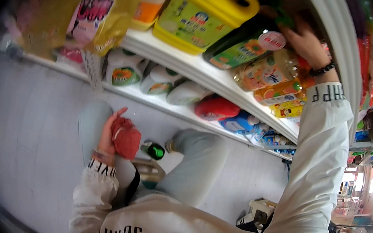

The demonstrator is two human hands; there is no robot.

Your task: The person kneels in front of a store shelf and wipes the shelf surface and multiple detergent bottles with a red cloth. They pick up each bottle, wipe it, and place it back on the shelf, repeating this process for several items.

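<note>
My left hand is low, near my knee, and holds a crumpled red cloth. Up on the higher shelf, my right hand reaches in among the bottles. Its fingers are beside the green top of a dark green detergent bottle; blur hides whether they grip it. A clear bottle of orange liquid stands just below that hand. To the left of the dark bottle is a yellow jug with a handle and a green label.
The white upper shelf also bears orange bottles. White jugs, a red bottle and a blue bottle line the lower shelf. A green-topped bottle stands on the floor between my feet. Yellow packaging hangs at left.
</note>
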